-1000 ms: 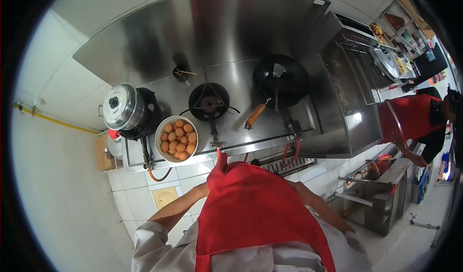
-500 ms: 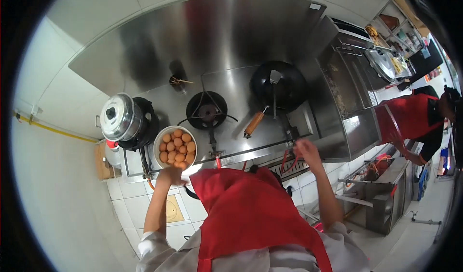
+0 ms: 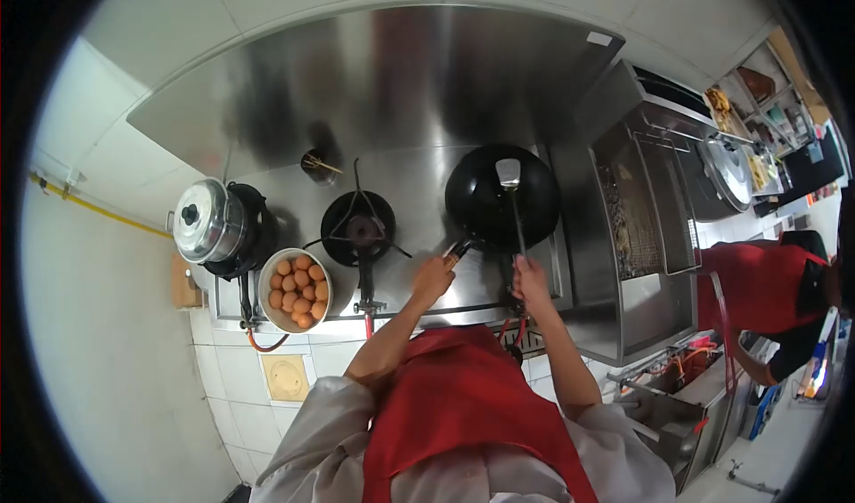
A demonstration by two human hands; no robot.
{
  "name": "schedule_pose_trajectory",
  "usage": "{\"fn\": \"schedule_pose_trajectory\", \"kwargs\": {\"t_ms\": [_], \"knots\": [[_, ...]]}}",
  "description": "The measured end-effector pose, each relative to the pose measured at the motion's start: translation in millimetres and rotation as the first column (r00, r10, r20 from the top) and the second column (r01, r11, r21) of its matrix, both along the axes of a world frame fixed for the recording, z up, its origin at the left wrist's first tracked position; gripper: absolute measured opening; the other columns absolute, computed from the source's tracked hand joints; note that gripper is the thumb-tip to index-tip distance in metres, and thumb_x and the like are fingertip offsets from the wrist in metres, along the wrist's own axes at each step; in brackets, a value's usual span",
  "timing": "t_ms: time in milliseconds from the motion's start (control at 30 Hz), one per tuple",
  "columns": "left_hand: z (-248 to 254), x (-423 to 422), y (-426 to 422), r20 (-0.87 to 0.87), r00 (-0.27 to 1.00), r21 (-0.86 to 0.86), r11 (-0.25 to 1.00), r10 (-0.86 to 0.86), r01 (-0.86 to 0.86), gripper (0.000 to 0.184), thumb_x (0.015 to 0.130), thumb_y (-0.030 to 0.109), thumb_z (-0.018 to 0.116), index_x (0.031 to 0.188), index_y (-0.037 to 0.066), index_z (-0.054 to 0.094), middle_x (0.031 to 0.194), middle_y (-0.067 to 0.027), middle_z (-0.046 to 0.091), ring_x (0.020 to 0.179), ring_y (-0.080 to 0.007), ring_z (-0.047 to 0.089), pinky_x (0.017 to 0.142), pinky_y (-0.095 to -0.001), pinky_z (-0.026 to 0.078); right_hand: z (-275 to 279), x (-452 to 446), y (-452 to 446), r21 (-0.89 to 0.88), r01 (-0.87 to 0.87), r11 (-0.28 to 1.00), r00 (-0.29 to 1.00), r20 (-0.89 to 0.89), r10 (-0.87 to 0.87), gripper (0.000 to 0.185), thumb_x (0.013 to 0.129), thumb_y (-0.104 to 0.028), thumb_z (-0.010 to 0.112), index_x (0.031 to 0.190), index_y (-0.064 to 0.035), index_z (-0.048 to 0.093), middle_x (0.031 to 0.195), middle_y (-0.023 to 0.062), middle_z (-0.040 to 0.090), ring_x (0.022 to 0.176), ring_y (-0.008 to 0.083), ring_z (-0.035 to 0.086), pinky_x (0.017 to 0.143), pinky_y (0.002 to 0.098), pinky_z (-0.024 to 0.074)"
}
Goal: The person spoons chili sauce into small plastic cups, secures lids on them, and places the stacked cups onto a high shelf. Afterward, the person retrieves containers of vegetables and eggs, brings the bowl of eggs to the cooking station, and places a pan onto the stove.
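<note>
On the right part of the steel stove sits a black wok (image 3: pixel 474 202), its handle pointing toward me. My left hand (image 3: pixel 433 277) is closed around that wooden handle. A metal spatula (image 3: pixel 508 173) reaches over the wok, blade inside it, and my right hand (image 3: pixel 530 282) grips its lower end. Most of both handles is hidden by my fingers. Left of the wok stands a bare black burner (image 3: pixel 363 229) with a pan support. Farther left, at the stove's front edge, is a bowl (image 3: pixel 264 295) full of brown eggs (image 3: pixel 301 279).
A lidded steel pot (image 3: pixel 208 223) stands on the far left burner. Behind the middle burner is a small dark container with sticks (image 3: pixel 321 163). To my right are a fryer with a wire basket (image 3: pixel 638 222) and a person in a red apron (image 3: pixel 746 282).
My left hand has left the egg bowl and taken hold of the wok handle. My right hand has moved from the stove's front edge onto the spatula, whose blade has turned. The view has shifted.
</note>
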State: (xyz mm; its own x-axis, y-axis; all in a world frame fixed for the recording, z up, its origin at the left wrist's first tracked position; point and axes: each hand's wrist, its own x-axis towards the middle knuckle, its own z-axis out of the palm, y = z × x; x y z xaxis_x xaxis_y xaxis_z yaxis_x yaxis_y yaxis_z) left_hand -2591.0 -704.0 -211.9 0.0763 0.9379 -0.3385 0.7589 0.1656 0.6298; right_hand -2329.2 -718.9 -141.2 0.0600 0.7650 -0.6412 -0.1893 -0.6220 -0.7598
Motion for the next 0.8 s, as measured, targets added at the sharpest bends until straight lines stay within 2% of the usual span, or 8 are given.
{"fn": "schedule_pose_trajectory", "kwargs": {"t_ms": [33,67,167,367,467,567,667,800], "knots": [[8,2,-4,-0.030,1.000,-0.012,1.000,0.007,-0.007,0.037,0.084,0.028,0.072,0.110,0.002,0.068,0.102,-0.0265,0.072,0.099,-0.0450,0.069,0.088,-0.0538,0.055,-10,12,-9,0.293,-0.198,0.935,0.762,0.647,-0.041,0.029,0.106,-0.036,0.056,0.103,-0.0068,0.056,0.069,0.0121,0.061,0.060,0.0309,0.062,0.057,0.0425,0.0508],[20,5,-8,-0.057,0.998,-0.021,1.000,0.019,-0.020,0.038,0.085,0.028,0.072,0.111,0.002,0.068,0.101,-0.0262,0.072,0.099,-0.0449,0.069,0.087,-0.0543,0.055,-10,20,-13,0.356,-0.527,0.771,0.193,0.934,-0.300,0.030,0.107,-0.034,0.053,0.102,-0.0048,0.053,0.071,0.0184,0.064,0.066,0.0387,0.067,0.059,0.0482,0.0531],[60,14,-25,-0.071,0.988,-0.016,0.990,0.136,-0.138,0.040,0.085,0.030,0.071,0.113,0.002,0.066,0.098,-0.0265,0.072,0.097,-0.0454,0.069,0.087,-0.0551,0.055,55,41,-20,-0.070,-0.461,0.885,0.224,0.955,0.192,0.026,0.107,-0.029,0.051,0.107,-0.0033,0.052,0.086,0.0275,0.068,0.080,0.0509,0.067,0.067,0.0569,0.0530],[81,10,-42,-0.064,0.966,-0.079,0.963,0.252,-0.257,0.037,0.084,0.029,0.071,0.107,0.001,0.064,0.094,-0.0286,0.071,0.093,-0.0482,0.069,0.083,-0.0556,0.056,51,46,-15,-0.020,-0.633,0.774,0.156,0.976,0.153,0.024,0.106,-0.023,0.051,0.114,-0.0010,0.051,0.089,0.0257,0.069,0.078,0.0491,0.067,0.067,0.0578,0.0525],[85,-9,-56,-0.076,0.943,-0.071,0.941,0.325,-0.331,0.035,0.084,0.029,0.072,0.103,0.000,0.065,0.091,-0.0294,0.070,0.091,-0.0489,0.069,0.079,-0.0561,0.056,61,25,-5,0.120,-0.719,0.685,0.262,0.959,0.106,0.025,0.106,-0.023,0.050,0.117,-0.0006,0.053,0.082,0.0245,0.068,0.077,0.0464,0.068,0.066,0.0560,0.0527],[81,-36,-83,-0.074,0.916,0.009,0.919,0.393,-0.394,0.034,0.083,0.029,0.072,0.100,0.000,0.064,0.090,-0.0303,0.070,0.088,-0.0493,0.069,0.077,-0.0565,0.055,78,-15,8,0.188,-0.780,0.597,0.366,0.911,0.190,0.027,0.105,-0.023,0.050,0.120,0.0000,0.055,0.082,0.0253,0.068,0.080,0.0473,0.068,0.069,0.0573,0.0523],[59,-73,-108,-0.130,0.905,0.128,0.912,0.404,-0.389,0.038,0.084,0.030,0.071,0.107,0.000,0.064,0.092,-0.0289,0.071,0.087,-0.0490,0.069,0.078,-0.0566,0.055,72,-64,13,0.159,-0.842,0.515,0.349,0.889,0.297,0.029,0.105,-0.023,0.051,0.122,0.0010,0.056,0.084,0.0268,0.069,0.080,0.0489,0.068,0.072,0.0576,0.0527],[67,-117,-130,-0.207,0.824,-0.027,0.839,0.527,-0.543,0.044,0.087,0.035,0.070,0.115,0.001,0.062,0.096,-0.0287,0.071,0.091,-0.0479,0.070,0.080,-0.0562,0.056,44,-126,21,0.181,-0.897,0.404,0.369,0.808,0.459,0.040,0.104,-0.024,0.052,0.135,0.0021,0.051,0.097,0.0299,0.069,0.090,0.0499,0.067,0.081,0.0570,0.0527]]}}
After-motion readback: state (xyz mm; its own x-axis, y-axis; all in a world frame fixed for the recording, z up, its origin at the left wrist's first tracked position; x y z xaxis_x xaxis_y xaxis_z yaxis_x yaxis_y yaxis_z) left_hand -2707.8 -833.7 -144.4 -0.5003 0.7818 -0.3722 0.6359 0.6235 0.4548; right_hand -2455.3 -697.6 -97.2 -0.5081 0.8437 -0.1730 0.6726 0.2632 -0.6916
